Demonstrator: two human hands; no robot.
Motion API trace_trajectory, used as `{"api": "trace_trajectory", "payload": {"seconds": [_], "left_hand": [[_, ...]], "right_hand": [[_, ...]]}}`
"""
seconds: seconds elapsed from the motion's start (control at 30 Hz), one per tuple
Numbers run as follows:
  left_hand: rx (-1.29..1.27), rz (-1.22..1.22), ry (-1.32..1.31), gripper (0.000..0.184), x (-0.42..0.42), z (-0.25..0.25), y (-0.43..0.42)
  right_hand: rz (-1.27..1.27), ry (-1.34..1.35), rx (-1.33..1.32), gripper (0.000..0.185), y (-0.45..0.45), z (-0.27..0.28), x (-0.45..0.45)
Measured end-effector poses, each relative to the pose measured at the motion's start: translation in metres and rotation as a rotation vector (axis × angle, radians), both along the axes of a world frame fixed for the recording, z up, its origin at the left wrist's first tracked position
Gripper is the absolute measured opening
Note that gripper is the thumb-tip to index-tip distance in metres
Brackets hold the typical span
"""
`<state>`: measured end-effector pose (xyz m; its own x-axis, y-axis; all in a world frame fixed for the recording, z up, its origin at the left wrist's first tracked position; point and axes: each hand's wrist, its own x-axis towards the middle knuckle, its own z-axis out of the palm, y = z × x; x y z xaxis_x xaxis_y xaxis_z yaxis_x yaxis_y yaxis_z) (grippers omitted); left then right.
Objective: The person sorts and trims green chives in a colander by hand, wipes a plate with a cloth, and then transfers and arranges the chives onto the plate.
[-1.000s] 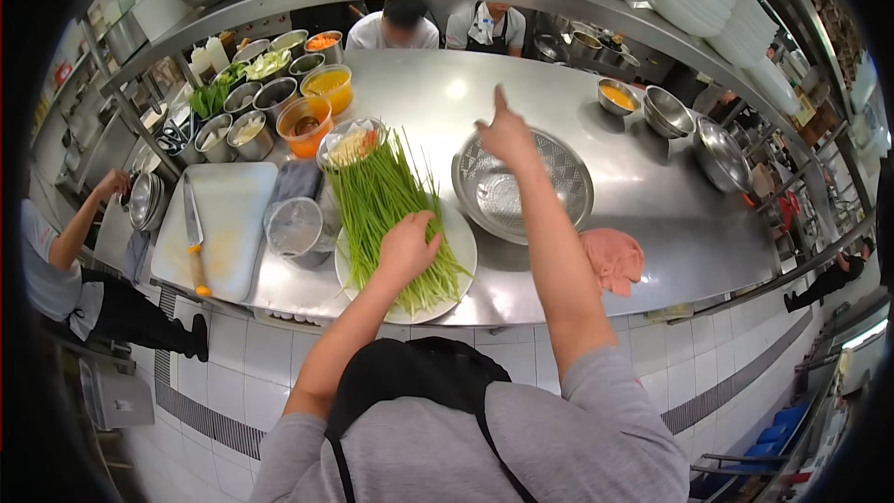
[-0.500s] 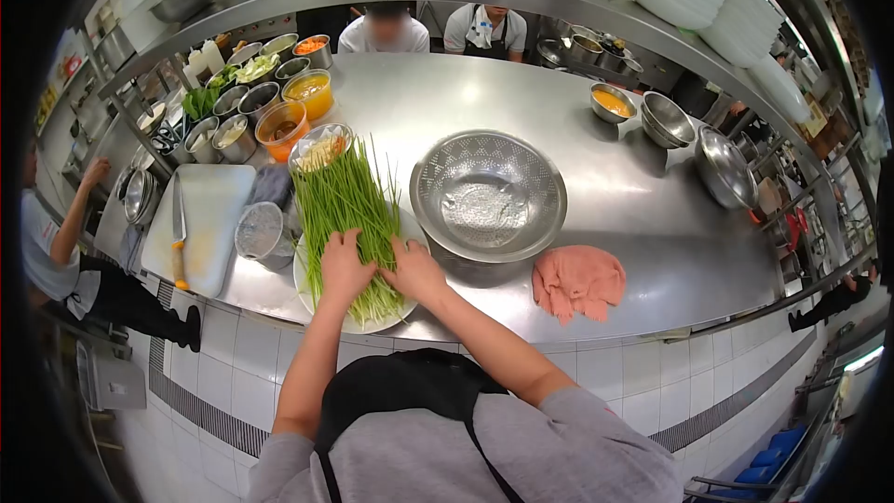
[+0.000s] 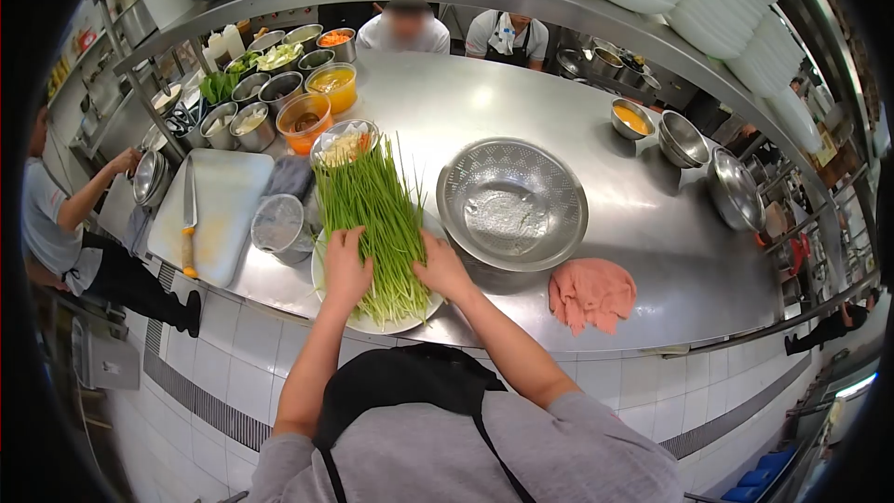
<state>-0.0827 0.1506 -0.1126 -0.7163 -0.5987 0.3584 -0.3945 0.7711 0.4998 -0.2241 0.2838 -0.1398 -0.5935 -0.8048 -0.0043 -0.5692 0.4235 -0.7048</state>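
A thick bunch of long green chives (image 3: 377, 214) lies on a white plate (image 3: 434, 304) at the counter's front edge, pale ends toward me. My left hand (image 3: 346, 268) rests against the left side of the bunch, its fingers stretched out and apart. On the opposite side, my right hand (image 3: 441, 266) touches the chives with its thumb out and fingers extended. Both hands lie open along the stalks, not wrapped round them. To the right of the plate stands a perforated metal colander (image 3: 511, 205) with a few green bits inside.
A knife (image 3: 190, 210) lies on a white cutting board (image 3: 223, 224) at left, beside a clear plastic tub (image 3: 281, 227). Several ingredient containers (image 3: 304, 121) stand behind. A pink cloth (image 3: 592, 294) and metal bowls (image 3: 683, 138) are at right. Co-workers (image 3: 405, 30) are across the counter and at left.
My hands have moved apart, from thumbs close together over the chives to opposite sides of the bunch. The whole view has shifted slightly.
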Motion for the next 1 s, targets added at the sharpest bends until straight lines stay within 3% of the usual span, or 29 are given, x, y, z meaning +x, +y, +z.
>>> {"api": "trace_trajectory", "payload": {"seconds": [0.13,0.2,0.33,0.6,0.7,0.8,1.0], "left_hand": [[0.048,0.009,-0.016,0.062,0.001,-0.013,-0.012],[0.068,0.043,-0.079,0.068,-0.009,-0.02,-0.005],[0.115,0.06,-0.202,0.082,-0.014,-0.01,-0.002],[0.135,-0.049,-0.114,0.08,0.011,-0.013,-0.02],[0.124,-0.013,-0.044,0.078,0.006,-0.01,-0.013],[0.089,0.032,-0.119,0.076,0.011,-0.004,-0.009],[0.089,-0.046,-0.093,0.075,0.02,-0.005,-0.025]], "right_hand": [[-0.044,-0.091,-0.115,0.077,-0.004,-0.002,0.003],[0.016,-0.029,-0.129,0.089,-0.014,0.003,0.017],[-0.038,-0.064,0.041,0.092,-0.012,0.01,0.018],[-0.151,-0.054,-0.036,0.081,-0.002,0.015,0.014],[-0.089,0.183,0.115,0.087,-0.014,0.025,0.033],[-0.071,0.159,0.23,0.083,-0.015,0.035,0.035],[-0.121,0.077,0.074,0.074,-0.002,0.02,0.013]]}}
